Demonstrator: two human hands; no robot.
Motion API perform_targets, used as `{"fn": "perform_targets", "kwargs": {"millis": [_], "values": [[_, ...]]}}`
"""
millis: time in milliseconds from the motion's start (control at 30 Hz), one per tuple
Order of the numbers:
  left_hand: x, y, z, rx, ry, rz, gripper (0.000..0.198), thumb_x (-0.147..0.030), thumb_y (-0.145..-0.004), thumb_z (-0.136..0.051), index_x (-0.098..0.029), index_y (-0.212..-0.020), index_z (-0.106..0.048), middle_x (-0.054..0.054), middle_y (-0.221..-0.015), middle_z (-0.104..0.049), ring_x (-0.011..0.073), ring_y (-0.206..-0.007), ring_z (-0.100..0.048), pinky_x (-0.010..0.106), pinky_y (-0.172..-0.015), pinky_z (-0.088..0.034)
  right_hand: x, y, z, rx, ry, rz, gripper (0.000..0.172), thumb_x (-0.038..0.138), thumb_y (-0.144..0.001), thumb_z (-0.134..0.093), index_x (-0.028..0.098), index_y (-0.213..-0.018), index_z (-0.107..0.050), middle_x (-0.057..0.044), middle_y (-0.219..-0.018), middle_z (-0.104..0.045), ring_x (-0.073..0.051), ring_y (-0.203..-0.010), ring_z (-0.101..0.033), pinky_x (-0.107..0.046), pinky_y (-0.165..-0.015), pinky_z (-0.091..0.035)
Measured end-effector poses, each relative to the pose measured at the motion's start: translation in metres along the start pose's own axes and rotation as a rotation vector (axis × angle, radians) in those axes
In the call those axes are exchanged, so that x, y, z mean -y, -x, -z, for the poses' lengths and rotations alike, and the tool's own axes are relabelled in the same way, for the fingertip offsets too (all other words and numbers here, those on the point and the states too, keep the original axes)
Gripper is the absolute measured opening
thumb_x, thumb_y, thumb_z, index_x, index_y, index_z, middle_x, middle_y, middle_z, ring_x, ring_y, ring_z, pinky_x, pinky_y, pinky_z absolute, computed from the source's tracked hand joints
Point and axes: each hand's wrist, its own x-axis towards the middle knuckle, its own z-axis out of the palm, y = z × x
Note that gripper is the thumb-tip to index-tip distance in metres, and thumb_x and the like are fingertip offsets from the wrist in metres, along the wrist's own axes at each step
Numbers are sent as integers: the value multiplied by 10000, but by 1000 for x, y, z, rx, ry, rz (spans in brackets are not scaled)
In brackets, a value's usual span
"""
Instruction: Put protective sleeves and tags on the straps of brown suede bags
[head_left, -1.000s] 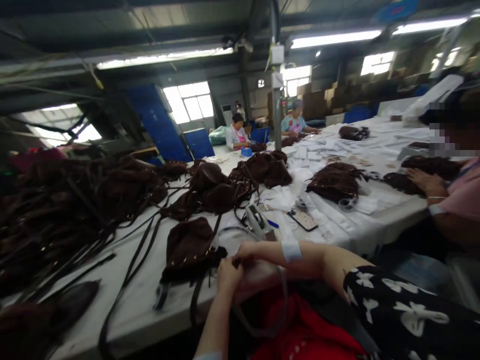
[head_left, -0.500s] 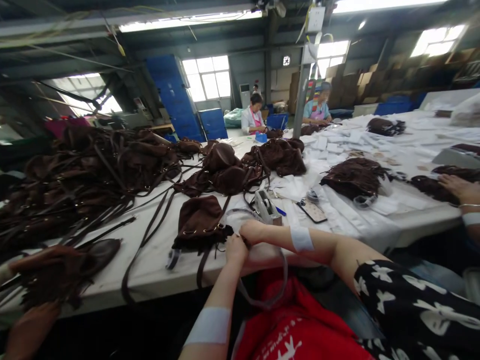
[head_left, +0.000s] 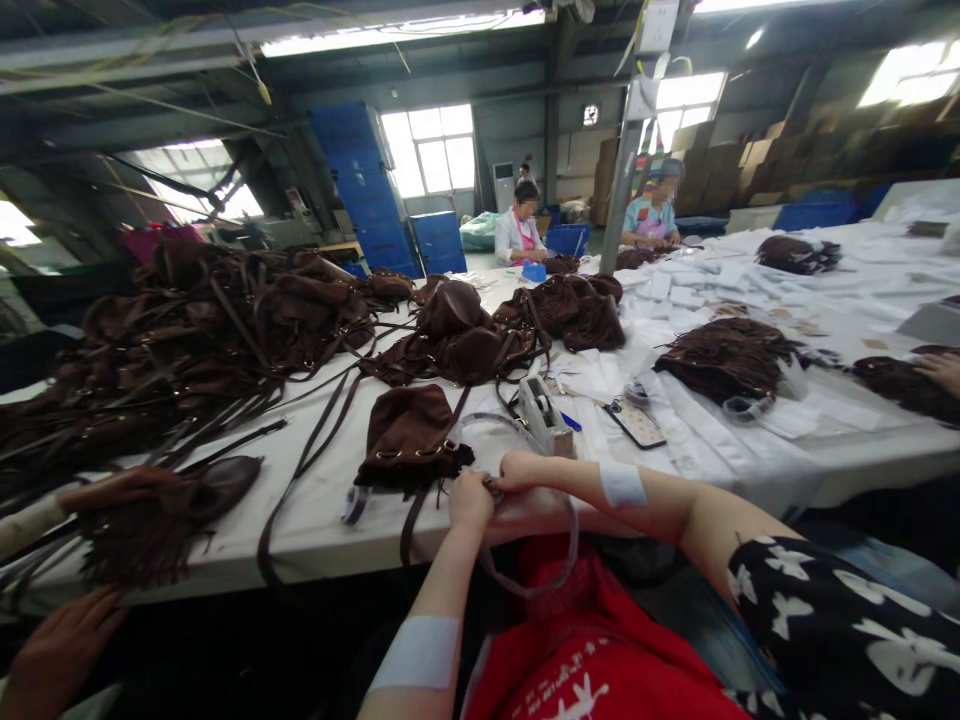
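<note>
My left hand (head_left: pixel 470 500) and my right hand (head_left: pixel 523 470) meet at the near edge of the white table (head_left: pixel 300 520). Both are closed in a pinch on a small dark piece at the edge of a brown suede bag (head_left: pixel 409 437) lying just in front of them. A thin grey strap (head_left: pixel 551 570) loops down from my hands over my red lap. Dark straps hang from the bag over the table edge.
A large heap of brown bags and straps (head_left: pixel 187 340) fills the left of the table, with more bags (head_left: pixel 480 335) behind. A tape dispenser (head_left: pixel 544 415), a phone (head_left: pixel 637 422) and fringed pieces (head_left: pixel 724 355) lie right. Other people's hands (head_left: pixel 67 640) work at left and far right; two people sit far back.
The view has swung left and downward. My hands stay together at the bag's edge, still pinching. A person's hands with a fringed brown piece have come into view at the lower left.
</note>
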Motion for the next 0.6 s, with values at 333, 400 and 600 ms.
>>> {"fn": "perform_targets", "kwargs": {"millis": [333, 400, 600], "values": [[14, -10, 9, 13, 80, -48, 216, -238, -812, -598, -249, -983, -729, 38, -1003, -734, 162, -942, -644, 217, -816, -439, -8, 7, -8, -1, 225, 269, 363, 430, -863, -505, 165, -997, -714, -121, -946, -707, -238, -843, -628, -312, -765, -445], [15, -2, 7, -37, 68, -4, 232, -289, -846, -557, -218, -986, -728, 76, -1034, -716, 187, -962, -634, 245, -829, -440, -2, 4, -17, -39, 216, 198, 432, 469, -878, -467, 128, -961, -719, -152, -929, -706, -257, -820, -634, -323, -744, -450], [11, 17, -1, -122, 34, 99, 314, -255, -888, -460, -172, -1081, -693, 146, -1078, -665, 240, -1008, -611, 307, -863, -434, 19, 1, -32, -102, 176, 62, 424, 347, -929, -357, 104, -1040, -686, -170, -975, -697, -253, -821, -641, -308, -704, -443]]}}
